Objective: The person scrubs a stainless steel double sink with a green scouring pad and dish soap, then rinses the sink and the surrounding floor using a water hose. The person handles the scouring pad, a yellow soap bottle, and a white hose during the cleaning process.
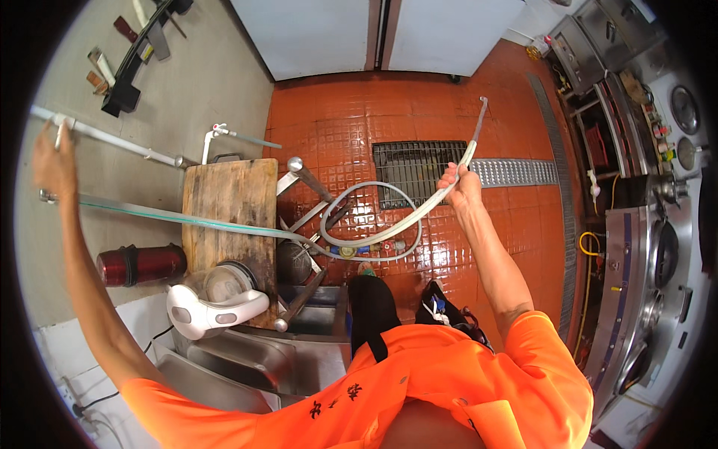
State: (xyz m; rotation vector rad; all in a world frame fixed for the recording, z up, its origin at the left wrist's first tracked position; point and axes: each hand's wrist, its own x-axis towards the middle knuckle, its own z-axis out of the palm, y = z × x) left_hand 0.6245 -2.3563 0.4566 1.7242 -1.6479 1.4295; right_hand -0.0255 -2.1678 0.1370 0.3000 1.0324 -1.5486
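Note:
My right hand [465, 187] is closed around a pale flexible hose [407, 222], held above the tiled floor. Beyond my fist the hose points away from me, and its far end looks thin and translucent; whether water leaves it I cannot tell. From my fist the hose loops low in the middle, then runs left over a wooden board [224, 194] to a fitting [48, 196] at the wall. My left hand [56, 161] reaches up to a white wall pipe [112, 136], its fingers closed at a small white tap handle [59, 135]. The hand partly hides this tap.
A white electric appliance [209, 313] and a dark red flask [142, 266] stand at the left. Steel sinks [239, 359] lie below them. A floor grate [419, 168] and metal drain cover [512, 172] cross the wet red tiles. Cooking ranges [628, 284] line the right.

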